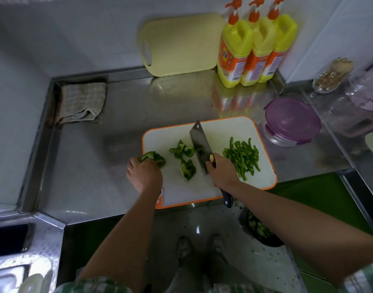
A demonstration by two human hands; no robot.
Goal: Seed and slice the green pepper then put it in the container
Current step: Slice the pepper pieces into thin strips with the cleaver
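A white cutting board point(219, 127) with an orange rim lies on the steel counter. My left hand point(144, 173) grips a green pepper piece point(154, 158) at the board's left edge. Two more pepper chunks point(182, 150) point(187, 171) lie mid-board. My right hand point(222, 172) holds a cleaver point(200, 142) by its handle, blade pointing away, beside the chunks. A pile of thin pepper strips point(242, 156) sits on the board's right side. The round container point(292, 121) with a purple lid stands closed to the right of the board.
Three yellow detergent bottles point(255, 49) and a pale yellow board point(181, 45) lean at the back wall. A folded cloth point(81, 102) lies back left. Glass jars point(333, 75) stand at right. A bin with green scraps point(260, 229) sits on the floor below.
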